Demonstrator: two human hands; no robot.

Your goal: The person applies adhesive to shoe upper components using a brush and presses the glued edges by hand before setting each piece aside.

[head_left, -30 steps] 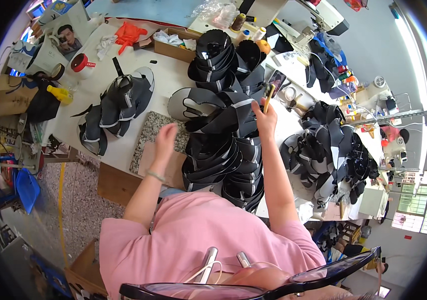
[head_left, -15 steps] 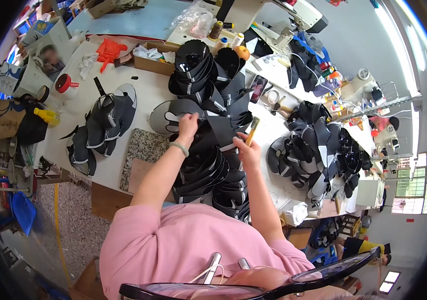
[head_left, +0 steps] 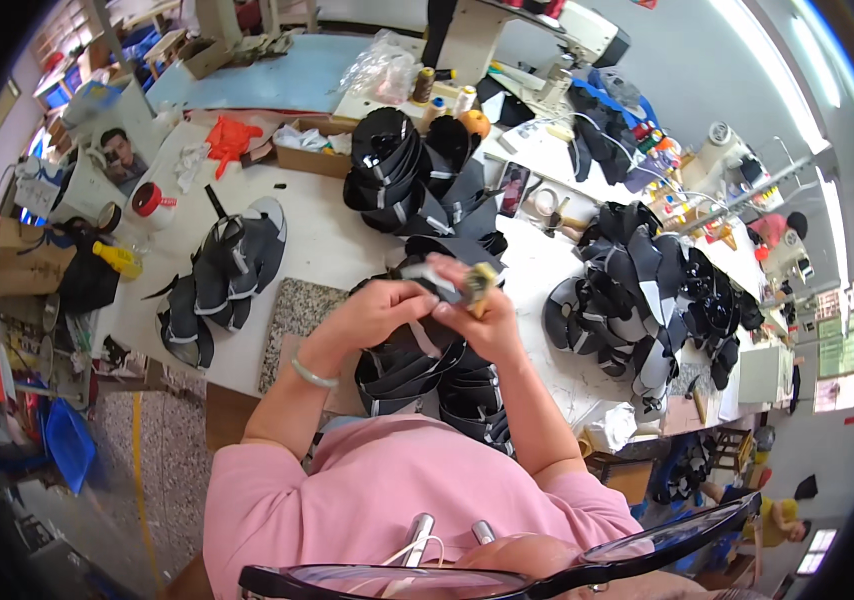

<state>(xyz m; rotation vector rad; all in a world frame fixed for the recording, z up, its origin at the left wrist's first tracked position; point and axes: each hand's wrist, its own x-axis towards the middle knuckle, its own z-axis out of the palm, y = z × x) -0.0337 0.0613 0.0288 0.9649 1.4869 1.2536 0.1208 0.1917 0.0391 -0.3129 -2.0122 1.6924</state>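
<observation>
Handling: you seem to be working one dark upper point(head_left: 409, 342) with both hands, the tool drawn in close to it.
Left hand: your left hand point(head_left: 389, 312) is pinched on the upper, fingers curled.
Right hand: your right hand point(head_left: 482, 322) is wrapped around a yellow tool point(head_left: 481, 284), just beside the left.
Upper: between your hands, over the stacked parts; its outline is hard to tell, dark against dark.
Next move: probably calls for a firm left pinch and the tool's end turned clear of your fingers.
Stacks: the near stack point(head_left: 402, 382) and far stack point(head_left: 384, 140) crowd your reach and could snag the upper.
Left side: a granite slab point(head_left: 299, 308) and a pile point(head_left: 237, 250) on the white counter point(head_left: 317, 222).
Right side: a heap point(head_left: 627, 265) of black-and-grey parts, with a phone point(head_left: 513, 188) beyond the tool.
Far side: an open box point(head_left: 313, 158) and thread spools point(head_left: 423, 86), well apart from your hands.
</observation>
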